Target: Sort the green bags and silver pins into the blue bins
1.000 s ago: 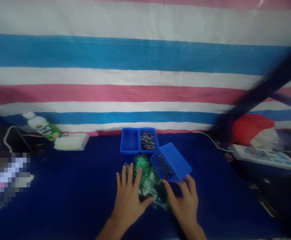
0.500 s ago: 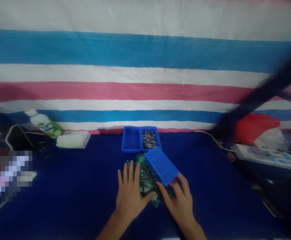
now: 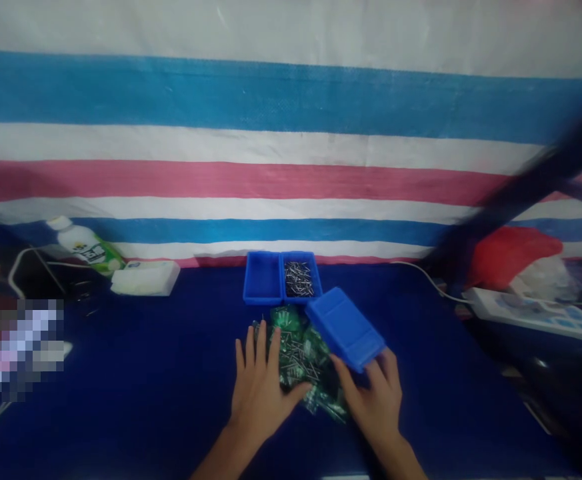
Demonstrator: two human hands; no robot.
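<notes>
Resting the left hand (image 3: 258, 393), with an open grip and spread fingers, on the left side of the green packets (image 3: 315, 343), on the bench (image 3: 145, 380). Holding the blue tray (image 3: 343, 327) at its near end with the closed grip of the right hand (image 3: 378, 397), underside up, over the right side of the packets. Lying loose on top of the packets: thin metal pieces (image 3: 298, 363) (nails or pins, too blurred to tell). Set just beyond the packets, side by side: a left bin (image 3: 263, 277) and a right bin (image 3: 313, 270) holding similar metal. Farther off to their left, a tissue pack (image 3: 163, 277) and a bottle (image 3: 88, 247).

Probably light and stiff in the tray, best taken by the end walls; likely slippery and crinkly in the packets, better steadied with a flat palm. Likely to scatter if knocked, the loose metal.

Compared with half a second earlier: moved rightward with the tray, away from the left hand, now exposing more metal on the packets. Hardly changed at the left hand.
</notes>
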